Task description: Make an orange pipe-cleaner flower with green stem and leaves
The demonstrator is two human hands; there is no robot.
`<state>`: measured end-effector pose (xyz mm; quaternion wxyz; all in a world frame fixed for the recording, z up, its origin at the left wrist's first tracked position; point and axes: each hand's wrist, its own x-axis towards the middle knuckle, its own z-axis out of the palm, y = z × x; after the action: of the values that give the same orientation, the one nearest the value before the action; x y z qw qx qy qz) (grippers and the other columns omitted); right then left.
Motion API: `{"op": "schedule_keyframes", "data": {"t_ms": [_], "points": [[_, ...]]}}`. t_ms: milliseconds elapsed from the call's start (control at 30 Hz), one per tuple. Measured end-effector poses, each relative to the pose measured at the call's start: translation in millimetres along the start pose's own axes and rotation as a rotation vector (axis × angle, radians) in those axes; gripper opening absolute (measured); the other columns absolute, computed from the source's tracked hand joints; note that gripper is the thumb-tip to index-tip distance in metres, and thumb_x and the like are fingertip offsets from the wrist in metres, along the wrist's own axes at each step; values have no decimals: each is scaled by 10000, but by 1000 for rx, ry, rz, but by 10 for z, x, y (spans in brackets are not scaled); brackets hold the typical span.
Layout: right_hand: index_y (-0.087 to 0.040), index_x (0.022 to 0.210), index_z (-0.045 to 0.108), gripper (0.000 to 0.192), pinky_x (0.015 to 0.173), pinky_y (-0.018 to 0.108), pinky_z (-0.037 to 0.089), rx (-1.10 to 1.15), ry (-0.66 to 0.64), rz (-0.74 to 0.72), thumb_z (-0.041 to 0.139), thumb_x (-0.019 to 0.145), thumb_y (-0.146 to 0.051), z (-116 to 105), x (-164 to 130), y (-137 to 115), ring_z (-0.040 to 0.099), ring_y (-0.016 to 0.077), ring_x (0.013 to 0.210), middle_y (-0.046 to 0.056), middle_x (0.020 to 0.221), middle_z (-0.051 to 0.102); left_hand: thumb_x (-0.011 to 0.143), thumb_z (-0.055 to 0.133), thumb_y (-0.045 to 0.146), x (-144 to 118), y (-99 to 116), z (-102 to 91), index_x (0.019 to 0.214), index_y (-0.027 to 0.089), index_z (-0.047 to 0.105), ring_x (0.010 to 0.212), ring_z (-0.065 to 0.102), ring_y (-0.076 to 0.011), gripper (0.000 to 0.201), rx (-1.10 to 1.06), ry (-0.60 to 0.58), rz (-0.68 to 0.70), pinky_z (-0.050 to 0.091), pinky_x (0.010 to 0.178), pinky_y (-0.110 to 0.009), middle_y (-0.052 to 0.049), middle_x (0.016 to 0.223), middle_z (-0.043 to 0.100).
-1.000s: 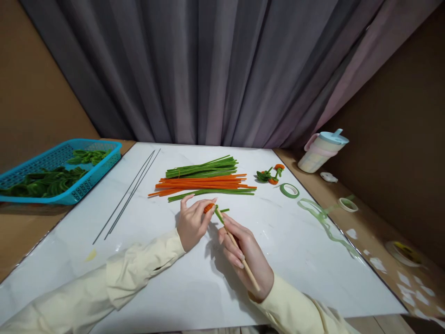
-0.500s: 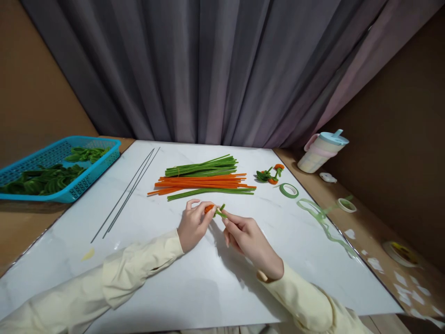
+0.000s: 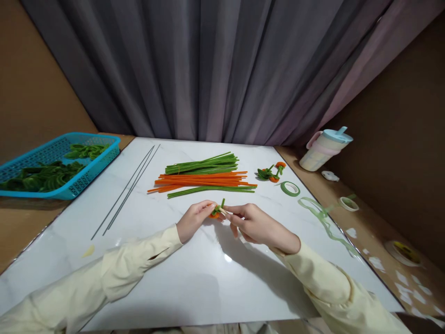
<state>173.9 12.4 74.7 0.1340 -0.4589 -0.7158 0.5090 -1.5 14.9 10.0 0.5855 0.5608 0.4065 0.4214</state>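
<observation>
Left hand (image 3: 193, 220) and right hand (image 3: 259, 225) meet above the desk (image 3: 208, 278), fingers of both pinching a small orange-and-green coil (image 3: 216, 212). Judged light, soft, easily deformed; best held at its wound core. Beyond the coil lie loose stems (image 3: 203, 178); further right of it, a tape roll (image 3: 290, 188).

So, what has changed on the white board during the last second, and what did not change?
The right hand turned over and moved right; the wooden stick that lay along its palm is now almost hidden, only its tip showing at the fingertips. The left hand still pinches the small orange and green piece, now lower, orange part down. The pile of orange and green stems, blue basket and tape roll stayed.
</observation>
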Motion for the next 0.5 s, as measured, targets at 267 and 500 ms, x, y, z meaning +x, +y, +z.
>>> {"op": "schedule_keyframes", "data": {"t_ms": [267,500], "points": [[-153,828,570,221,325,157,271,-44,-16,-26,349,837,-148,-2,-28,-63,361,31,296,-24,592,592,838,492,411,-6,15,-1,813,141,593,742,620,-184,290,-119,-70,-38,460,781,-328,-67,760,677],[-157,769,546,242,502,180,330,-309,-45,-245,344,784,-25,-48,-30,-84,396,67,444,-47,520,487,842,484,437,-11,41,-3,748,126,594,648,612,-181,344,-153,-181,-97,471,694,-323,-76,693,661]]}}
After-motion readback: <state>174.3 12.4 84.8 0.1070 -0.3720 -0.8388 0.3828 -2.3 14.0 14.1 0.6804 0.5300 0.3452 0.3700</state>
